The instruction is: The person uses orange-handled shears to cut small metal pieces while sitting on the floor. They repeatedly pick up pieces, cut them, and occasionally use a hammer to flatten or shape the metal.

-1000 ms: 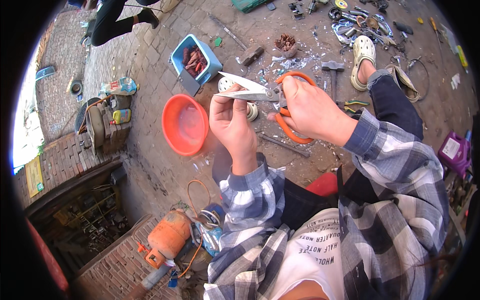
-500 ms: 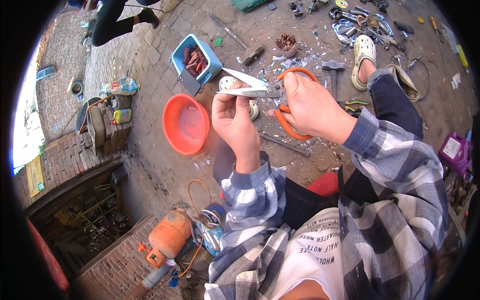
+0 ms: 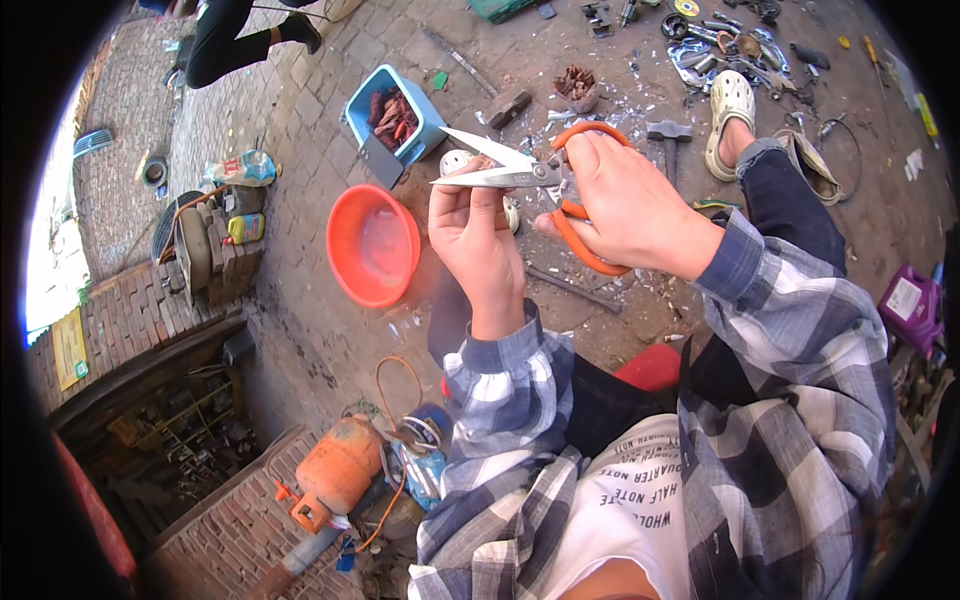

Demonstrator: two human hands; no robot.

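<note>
My right hand (image 3: 640, 205) is closed round the orange handles of a pair of large scissors (image 3: 515, 174), whose blades stand apart and point left. At the lower blade, my left hand (image 3: 482, 235) has its fingers and thumb pinched together. The blade lies across the fingertips, so what they hold, if anything, is hidden. Beyond the left hand sits a light blue bin (image 3: 432, 135) with dark red, dried-looking pieces (image 3: 392, 118) inside. A red-orange plastic basin (image 3: 345, 245) stands left of the hand. Past the scissors is a small bowl (image 3: 580, 103) heaped with reddish-brown pieces.
Two hammers, a long-handled one (image 3: 508, 107) and a shorter one (image 3: 668, 131), lie on the littered paving. Metal parts and tools (image 3: 728, 47) are spread at the far right. An orange gas cylinder (image 3: 340, 465) is at the lower left; a purple jug (image 3: 910, 308) is at right.
Both hands and the scissors have shifted very slightly to the right. The blades remain apart at about the same angle, and the left fingers stay pinched at the lower blade.
</note>
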